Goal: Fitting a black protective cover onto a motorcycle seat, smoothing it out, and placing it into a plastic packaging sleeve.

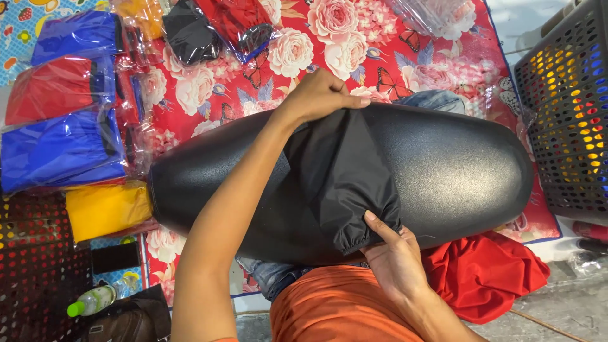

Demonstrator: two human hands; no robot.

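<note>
From the head view, the long black textured vinyl seat (443,171) lies across the person's lap. The left hand (320,95) pinches the soft black fabric cover (345,171) at its far edge; the right hand (392,256) grips its elastic hem. It looks light, limp and slippery.

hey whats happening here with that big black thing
A person in an orange top has a long black seat lying across their lap and is handling a black fabric cover draped over its middle. The left hand presses the cover at the seat's far edge, while the right hand grips the gathered elastic hem at the near edge. Bagged covers in blue, red and yellow are stacked on the floral mat, and a loose red cloth lies by the person's side.
</note>
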